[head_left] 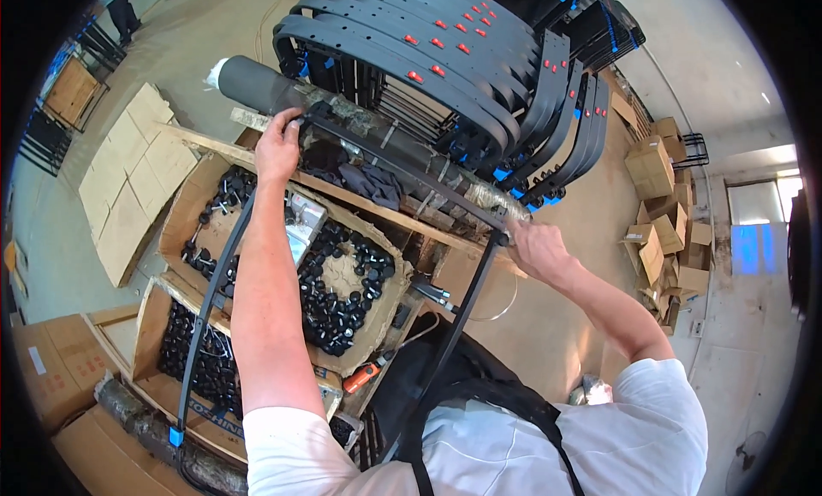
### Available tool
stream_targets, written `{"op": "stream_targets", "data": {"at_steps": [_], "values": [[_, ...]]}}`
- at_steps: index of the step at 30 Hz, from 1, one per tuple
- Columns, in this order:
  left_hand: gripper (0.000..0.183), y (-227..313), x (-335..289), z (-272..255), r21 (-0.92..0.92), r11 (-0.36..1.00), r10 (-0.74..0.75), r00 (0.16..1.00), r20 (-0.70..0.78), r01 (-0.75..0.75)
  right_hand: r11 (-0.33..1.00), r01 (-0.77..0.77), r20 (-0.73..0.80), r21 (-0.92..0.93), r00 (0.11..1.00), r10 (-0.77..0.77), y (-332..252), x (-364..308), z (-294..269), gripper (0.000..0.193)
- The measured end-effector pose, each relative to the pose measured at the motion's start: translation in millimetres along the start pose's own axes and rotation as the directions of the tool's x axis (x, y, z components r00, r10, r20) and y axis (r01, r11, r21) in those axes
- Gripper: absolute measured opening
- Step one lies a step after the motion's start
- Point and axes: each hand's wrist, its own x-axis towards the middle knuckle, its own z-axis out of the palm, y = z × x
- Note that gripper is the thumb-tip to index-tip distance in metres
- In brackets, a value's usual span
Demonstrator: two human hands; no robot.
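Observation:
A black metal tube frame (407, 169) lies across a padded roll (257, 85), its long crossbar running from upper left to lower right. Its two legs reach back toward me; the left leg (199, 338) ends in a blue cap. My left hand (279, 145) is closed at the frame's left corner, thumb and fingers on the tube. At the opposite corner, my right hand (541, 246) grips the joint, its fingertips partly hidden. Below my left forearm sit cardboard boxes (398, 278) of small black knob-like parts (342, 312). An orange-handled tool (361, 376) lies beside them.
Curved black frames (411, 47) with red and blue pieces stand stacked beyond the roll. Empty cartons (664, 248) pile along the right wall. Flattened cardboard (128, 184) lies on the floor at left. Another person's legs (122, 17) show at the far upper left.

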Motion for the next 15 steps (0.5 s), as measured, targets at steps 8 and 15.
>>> {"op": "stream_targets", "data": {"at_steps": [8, 15], "values": [[0.032, -3.6, 6.6, 7.3, 0.145, 0.960, 0.254, 0.964, -0.084, -0.241, 0.985, 0.015, 0.305, -0.171, 0.952, 0.038, 16.8, 12.3, 12.2, 0.026], [0.057, -14.6, 11.1, 0.3, -0.003, 0.993, 0.115, 0.993, 0.000, -0.115, 0.999, 0.031, 0.098, 0.025, 0.995, -0.034, 2.7, 14.8, 20.4, 0.044]]}}
